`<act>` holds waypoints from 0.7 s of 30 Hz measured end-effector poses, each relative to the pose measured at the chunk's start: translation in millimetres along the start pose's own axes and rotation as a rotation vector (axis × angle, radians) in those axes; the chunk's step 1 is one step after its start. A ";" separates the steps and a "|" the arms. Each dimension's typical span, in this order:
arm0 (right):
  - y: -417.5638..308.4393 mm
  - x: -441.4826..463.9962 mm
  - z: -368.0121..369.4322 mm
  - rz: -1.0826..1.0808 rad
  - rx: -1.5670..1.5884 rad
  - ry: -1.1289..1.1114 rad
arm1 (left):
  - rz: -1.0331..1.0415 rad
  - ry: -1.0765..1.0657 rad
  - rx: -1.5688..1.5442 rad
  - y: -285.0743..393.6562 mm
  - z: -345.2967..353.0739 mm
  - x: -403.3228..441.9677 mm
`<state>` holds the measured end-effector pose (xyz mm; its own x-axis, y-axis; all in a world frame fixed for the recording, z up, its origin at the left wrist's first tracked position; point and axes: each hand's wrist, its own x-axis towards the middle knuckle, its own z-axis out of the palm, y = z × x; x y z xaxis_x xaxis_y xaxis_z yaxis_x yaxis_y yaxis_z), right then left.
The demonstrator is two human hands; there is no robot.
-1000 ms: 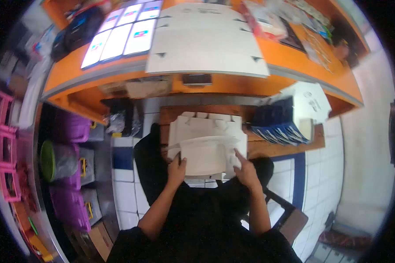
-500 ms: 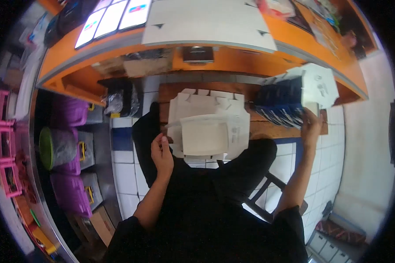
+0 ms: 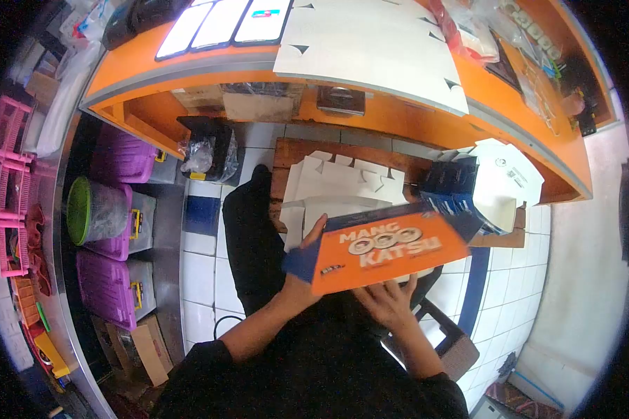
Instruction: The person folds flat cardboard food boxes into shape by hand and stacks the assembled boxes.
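An orange and dark blue printed food carton (image 3: pixel 402 248), lettered "MANG KATSU", is held tilted over my lap. My left hand (image 3: pixel 304 283) is closed around its left end, with the thumb up along the blue side. At the carton's lower edge, my right hand (image 3: pixel 388 304) supports it with fingers spread; some fingertips are hidden behind it. Behind it, white die-cut cardboard blanks (image 3: pixel 346 174) lie stacked on a low wooden table (image 3: pixel 286 157). Nested folded cartons (image 3: pixel 458 185), blue outside and white inside, stand at the table's right end.
An orange counter (image 3: pixel 237 66) runs across the front, bearing a white board (image 3: pixel 370 49) and several lit phones (image 3: pixel 217 24). Purple-lidded bins (image 3: pixel 105 286) and a green-rimmed bucket (image 3: pixel 98 209) line the left. A dark stool (image 3: pixel 454 353) stands at lower right.
My right hand has come from the carton stack to the middle. The orange carton is now turned up between both hands, in front of the white blanks. The head view has shifted.
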<state>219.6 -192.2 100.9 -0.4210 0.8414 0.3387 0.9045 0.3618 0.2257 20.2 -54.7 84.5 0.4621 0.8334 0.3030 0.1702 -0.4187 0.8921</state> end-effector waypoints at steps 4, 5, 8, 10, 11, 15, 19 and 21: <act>-10.8 8.7 9.1 0.341 0.151 0.432 | -0.357 0.010 0.220 -19.2 -5.2 -3.4; -7.5 12.5 7.2 0.586 0.354 0.561 | -0.447 -0.001 0.249 -22.8 -10.3 0.1; 11.5 21.2 23.3 1.000 1.282 0.410 | -0.449 0.089 0.257 -30.8 -5.1 12.4; 22.1 31.2 35.3 1.089 1.445 0.341 | -0.329 0.202 0.303 -43.9 0.3 18.2; 25.5 30.8 52.7 1.115 1.509 0.336 | -0.322 0.204 0.304 -49.4 2.0 18.1; 21.3 37.8 93.5 1.292 1.542 0.200 | -0.352 0.184 0.468 -61.3 5.2 10.0; 15.9 38.0 109.1 1.288 1.522 0.191 | -0.389 0.210 0.386 -85.7 9.8 -1.5; 18.2 41.9 101.4 1.340 1.537 0.130 | -0.416 0.238 0.219 -96.0 12.4 -4.6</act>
<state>225.3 -109.6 26.6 0.4806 0.8115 -0.3323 -0.1409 -0.3025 -0.9427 12.5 -22.8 -6.7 0.1102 0.9935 0.0288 0.4872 -0.0793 0.8697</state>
